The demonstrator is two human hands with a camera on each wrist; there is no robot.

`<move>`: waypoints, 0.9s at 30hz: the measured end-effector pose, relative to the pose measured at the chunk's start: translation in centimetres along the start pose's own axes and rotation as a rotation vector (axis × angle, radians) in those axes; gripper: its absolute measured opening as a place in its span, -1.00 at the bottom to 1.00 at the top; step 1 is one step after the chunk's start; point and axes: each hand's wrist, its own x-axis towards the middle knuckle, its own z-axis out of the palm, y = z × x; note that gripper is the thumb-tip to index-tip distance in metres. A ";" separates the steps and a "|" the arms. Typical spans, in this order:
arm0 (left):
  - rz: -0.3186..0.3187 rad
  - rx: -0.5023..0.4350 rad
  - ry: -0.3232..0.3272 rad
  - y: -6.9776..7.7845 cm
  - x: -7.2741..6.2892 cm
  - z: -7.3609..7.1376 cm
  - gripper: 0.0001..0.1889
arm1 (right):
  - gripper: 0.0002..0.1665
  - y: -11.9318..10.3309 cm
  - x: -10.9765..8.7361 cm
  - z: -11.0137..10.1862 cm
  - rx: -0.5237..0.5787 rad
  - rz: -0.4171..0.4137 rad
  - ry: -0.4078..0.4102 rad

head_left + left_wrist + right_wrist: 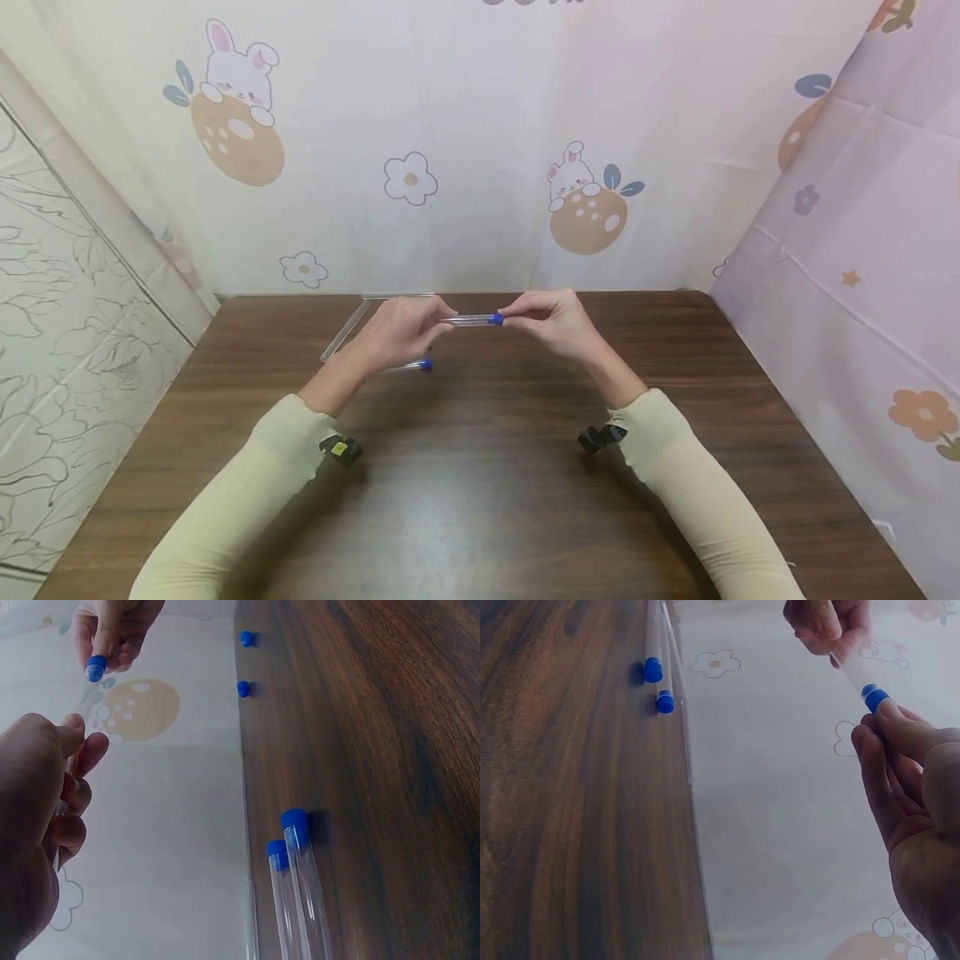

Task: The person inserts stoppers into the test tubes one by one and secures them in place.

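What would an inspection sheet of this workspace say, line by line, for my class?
Surface: dark wood table.
Job's things: one tube held up, blue cap at its end; two capped tubes lying side by side; two loose caps; clear tubes far left, no caps visible.
Clutter: nothing seen.
Hands: left hand grips the tube; right hand pinches its cap.
Cables: nothing seen.
Surroundings: rabbit-print curtain.
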 end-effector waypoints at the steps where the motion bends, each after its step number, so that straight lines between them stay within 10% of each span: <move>1: 0.000 0.000 0.000 0.0 0.0 0.0 -0.86 | -0.83 0.0 0.0 0.1 0.001 -0.004 0.003; 27: 0.009 -0.006 0.012 0.0 0.1 0.3 -0.88 | -0.81 0.3 -0.2 0.3 0.010 -0.091 -0.026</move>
